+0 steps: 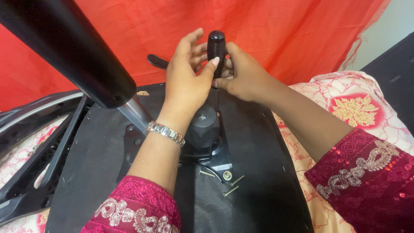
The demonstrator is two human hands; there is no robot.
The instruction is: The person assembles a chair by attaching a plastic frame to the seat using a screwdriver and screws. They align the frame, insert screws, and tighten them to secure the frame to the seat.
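An upturned office chair seat point(99, 172) lies in front of me, its black fabric underside up. A black metal mechanism plate point(215, 157) with a round black knob point(202, 123) is mounted on it. My left hand point(185, 80) and my right hand point(241, 75) meet above the plate's far end. Both grip a black ribbed lever handle point(216, 45) that stands upright between them; my left thumb presses its side. A second black lever point(156, 61) sticks out behind my left hand. A silver bracelet point(166, 132) circles my left wrist.
A thick black gas-lift column point(69, 47) with a silver piston point(136, 113) slants in from the upper left. Three loose screws point(230, 185) lie on the seat by the plate. A black armrest frame point(30, 159) lies at left. Red cloth point(280, 30) hangs behind.
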